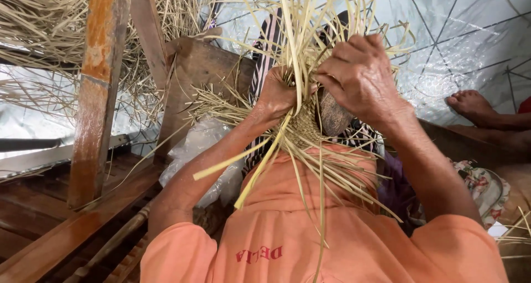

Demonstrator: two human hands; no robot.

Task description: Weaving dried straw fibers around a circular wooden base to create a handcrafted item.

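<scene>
Orange cloth (310, 233), nearest the camera, fills the lower frame, and all positions below are taken from it.

Just above the orange cloth, both hands work a half-made woven piece (304, 125) of pale straw. The left hand (275, 97) is closed in a grip around the bundle of loose straw strips (298, 34) where they leave the woven part. The right hand (359, 75) lies over the top of the piece, fingers curled, pinching strips against it; the fingertips themselves are hidden behind the straw.

Judgement: weaving is in hand and well short of finished, since only a small tight patch is woven and most strips stand free. The next move appears to call for a steady hold by the left hand while a single strip is picked out and threaded.

The woven patch is close-plaited and tan; free strips fan upward and hang down over the orange cloth.

Left of the cloth stands a wooden post (99, 89) with a plastic bag (204, 150) nearer in. Far right, another person's bare foot (470, 103) rests.
</scene>
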